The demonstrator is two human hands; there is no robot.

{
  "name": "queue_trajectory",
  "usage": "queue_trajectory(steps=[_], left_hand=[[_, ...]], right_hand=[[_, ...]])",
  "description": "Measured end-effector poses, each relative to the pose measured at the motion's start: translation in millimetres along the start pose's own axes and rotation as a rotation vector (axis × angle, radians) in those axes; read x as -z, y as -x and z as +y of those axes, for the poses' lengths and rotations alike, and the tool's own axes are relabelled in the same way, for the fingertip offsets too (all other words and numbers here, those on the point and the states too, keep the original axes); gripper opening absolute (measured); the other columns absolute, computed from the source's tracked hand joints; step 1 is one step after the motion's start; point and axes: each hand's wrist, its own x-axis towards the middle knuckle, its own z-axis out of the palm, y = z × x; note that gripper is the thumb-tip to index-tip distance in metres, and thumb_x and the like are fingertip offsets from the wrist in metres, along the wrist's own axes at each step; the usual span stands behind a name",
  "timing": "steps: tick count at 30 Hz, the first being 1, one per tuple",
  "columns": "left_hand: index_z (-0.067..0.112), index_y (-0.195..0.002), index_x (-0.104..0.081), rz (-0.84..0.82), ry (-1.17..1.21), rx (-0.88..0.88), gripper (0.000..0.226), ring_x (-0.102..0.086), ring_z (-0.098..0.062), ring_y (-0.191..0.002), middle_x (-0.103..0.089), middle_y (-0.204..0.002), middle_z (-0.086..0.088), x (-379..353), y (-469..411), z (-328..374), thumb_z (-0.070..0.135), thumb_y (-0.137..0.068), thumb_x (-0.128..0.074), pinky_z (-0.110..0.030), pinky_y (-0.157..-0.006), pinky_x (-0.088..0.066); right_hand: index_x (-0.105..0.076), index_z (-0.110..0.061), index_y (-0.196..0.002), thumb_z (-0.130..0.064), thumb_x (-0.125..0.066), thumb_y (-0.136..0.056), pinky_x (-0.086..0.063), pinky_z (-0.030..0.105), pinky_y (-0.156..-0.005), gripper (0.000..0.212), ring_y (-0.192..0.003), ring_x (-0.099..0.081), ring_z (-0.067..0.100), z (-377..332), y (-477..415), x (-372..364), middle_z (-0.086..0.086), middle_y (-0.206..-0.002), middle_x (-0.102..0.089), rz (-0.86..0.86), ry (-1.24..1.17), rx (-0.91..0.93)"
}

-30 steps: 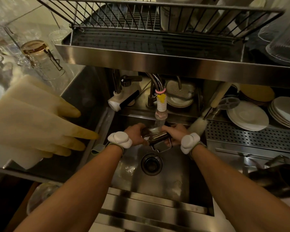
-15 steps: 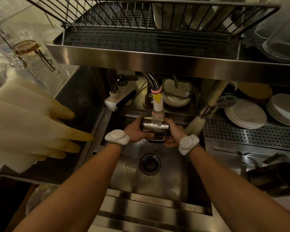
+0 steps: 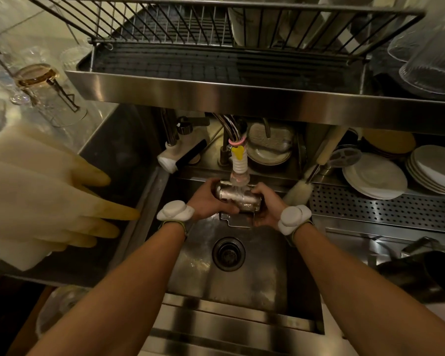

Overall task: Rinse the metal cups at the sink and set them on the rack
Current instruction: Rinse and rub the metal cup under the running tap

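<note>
A shiny metal cup [image 3: 238, 197] lies on its side right under the tap nozzle [image 3: 239, 173], over the steel sink [image 3: 254, 278]. My left hand [image 3: 207, 200] grips its left end. My right hand [image 3: 266, 204] holds its right end from below. Water seems to run over the cup's wall. High at the back, above the sink, is the wire dish rack [image 3: 190, 29] on a steel shelf; its left part holds nothing that I can see.
Pale rubber gloves [image 3: 44, 196] hang over the left counter. White plates [image 3: 373, 176] and a bottle brush [image 3: 298, 188] lie right of the tap. Glass jars [image 3: 432, 47] stand at the rack's right end, a glass mug [image 3: 49, 93] at the left. The drain [image 3: 228, 253] lies below my hands.
Both hands lifted the cup from low in the sink up under the nozzle and turned it more level. The view shifted slightly.
</note>
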Motion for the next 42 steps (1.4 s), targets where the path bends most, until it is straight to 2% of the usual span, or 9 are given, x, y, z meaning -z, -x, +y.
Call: queue_trajectory(steps=[5,12,17,21,26,29,35,38,42], left_hand=[[0.008,-0.138,-0.036,-0.071,-0.021,0.022,0.085,-0.058,-0.01,-0.087,-0.056,-0.117,-0.006,4,0,1,-0.006,-0.067,-0.079,-0.013,-0.054,-0.053],[0.022,-0.142,-0.034,0.007,-0.477,-0.127,0.099,-0.052,-0.024,-0.124,-0.05,-0.137,-0.006,-2,-4,-3,0.022,-0.058,-0.087,-0.034,-0.103,-0.045],[0.022,-0.138,-0.039,-0.044,-0.59,-0.093,0.089,-0.056,-0.023,-0.119,-0.056,-0.132,-0.003,-9,-4,-2,0.027,-0.061,-0.084,-0.034,-0.1,-0.048],[0.014,-0.141,-0.03,-0.03,-0.427,-0.014,0.094,-0.054,-0.024,-0.122,-0.053,-0.135,-0.007,-11,-3,-9,0.025,-0.065,-0.084,-0.033,-0.1,-0.047],[0.011,-0.14,-0.026,-0.012,-0.289,-0.028,0.094,-0.054,-0.026,-0.122,-0.054,-0.132,-0.009,-13,-5,-7,0.012,-0.065,-0.082,-0.032,-0.097,-0.046],[0.01,-0.139,-0.027,0.029,-0.242,-0.03,0.089,-0.054,-0.025,-0.122,-0.054,-0.132,-0.01,-14,-6,-6,0.009,-0.068,-0.081,-0.026,-0.091,-0.042],[0.011,-0.137,-0.035,0.157,-0.286,-0.026,0.088,-0.055,-0.024,-0.121,-0.056,-0.133,-0.008,-15,-3,-3,0.022,-0.065,-0.085,-0.022,-0.089,-0.042],[0.008,-0.133,-0.036,0.214,-0.325,-0.053,0.087,-0.056,-0.026,-0.12,-0.057,-0.131,-0.01,-16,0,0,0.026,-0.063,-0.085,-0.026,-0.092,-0.044],[0.005,-0.132,-0.034,0.207,-0.309,-0.042,0.09,-0.054,-0.026,-0.123,-0.054,-0.133,-0.01,-14,2,2,0.025,-0.062,-0.087,-0.025,-0.092,-0.042]], right_hand=[[-0.068,-0.011,-0.093,-0.038,-0.066,-0.078,-0.056,0.034,-0.064,0.031,-0.082,-0.066,0.029,1,-2,-2,0.016,-0.096,-0.07,0.075,0.033,0.097],[-0.069,-0.006,-0.077,-0.043,-0.077,-0.071,-0.058,0.031,-0.06,0.038,-0.067,-0.068,0.022,-12,3,-12,0.009,-0.075,-0.07,0.198,0.25,0.195],[-0.066,-0.013,-0.072,-0.043,-0.072,-0.078,-0.052,0.026,-0.056,0.03,-0.062,-0.066,0.019,-12,5,-16,0.01,-0.076,-0.07,0.138,0.314,0.217],[-0.061,-0.006,-0.096,-0.046,-0.048,-0.093,-0.05,0.028,-0.055,0.043,-0.063,-0.062,0.023,-18,5,-12,0.01,-0.078,-0.064,0.088,0.283,0.106],[-0.057,-0.007,-0.121,0.003,-0.043,-0.087,-0.053,0.043,-0.074,0.039,-0.084,-0.062,0.03,-13,6,-3,0.013,-0.093,-0.063,0.025,0.369,0.124],[-0.054,-0.024,-0.124,0.014,-0.041,-0.076,-0.054,0.036,-0.061,0.062,-0.076,-0.056,0.02,-13,11,-6,0.001,-0.082,-0.057,-0.035,0.461,0.135],[-0.061,-0.008,-0.088,-0.017,-0.052,-0.087,-0.049,0.033,-0.066,0.012,-0.08,-0.059,0.022,-16,14,-4,0.011,-0.089,-0.063,-0.007,0.352,0.114],[-0.064,-0.015,-0.078,-0.043,-0.055,-0.089,-0.045,0.029,-0.064,0.031,-0.072,-0.059,0.017,-15,13,-10,0.003,-0.076,-0.064,-0.085,0.414,0.125],[-0.059,-0.013,-0.076,-0.031,-0.053,-0.095,-0.046,0.027,-0.056,0.027,-0.061,-0.054,0.015,-11,17,-16,0.005,-0.066,-0.056,-0.133,0.409,0.167]])
